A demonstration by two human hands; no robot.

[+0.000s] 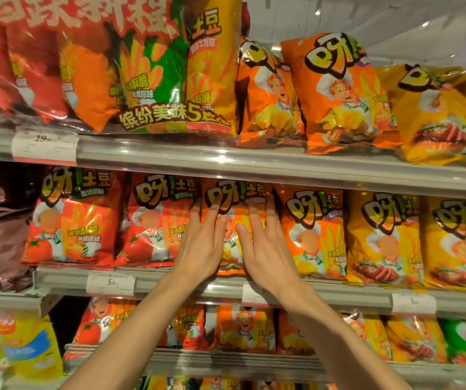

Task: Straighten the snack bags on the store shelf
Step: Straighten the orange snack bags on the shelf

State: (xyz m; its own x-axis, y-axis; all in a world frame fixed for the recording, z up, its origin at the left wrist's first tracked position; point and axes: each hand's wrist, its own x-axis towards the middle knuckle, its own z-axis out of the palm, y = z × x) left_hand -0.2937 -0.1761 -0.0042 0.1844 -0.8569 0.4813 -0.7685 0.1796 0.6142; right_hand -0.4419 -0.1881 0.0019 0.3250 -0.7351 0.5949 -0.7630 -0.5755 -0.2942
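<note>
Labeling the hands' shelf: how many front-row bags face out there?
6, left to right: two red tomato bags, the orange bag under both hands, another orange bag, two yellow bags. More may sit behind.

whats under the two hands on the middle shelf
An orange snack bag stands under the left hand and right hand, whose straight fingers press its front. Its logo shows on top; the hands cover most of its middle.
</note>
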